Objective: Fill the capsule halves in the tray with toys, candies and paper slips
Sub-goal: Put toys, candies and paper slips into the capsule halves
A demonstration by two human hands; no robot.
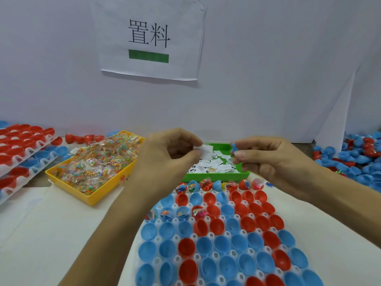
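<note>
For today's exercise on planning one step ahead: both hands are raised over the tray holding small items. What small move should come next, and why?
Probably lower the left hand with its paper slip and the right hand with its blue toy into an empty capsule half, since only the far row and a few halves at the left hold fillings.

Capsule halves (206, 246) – smooth glossy plastic, red and blue, sitting in a translucent white moulded plastic tray (216, 254). Yellow bin (68, 175) and green bin (214, 176) – glossy hard plastic. Candy packets (99, 162) in clear crinkly film. Paper slips (214, 165) matt white, printed. Wall sign (148, 38) plain matt paper. Bench (51, 219) matt off-white.
</note>
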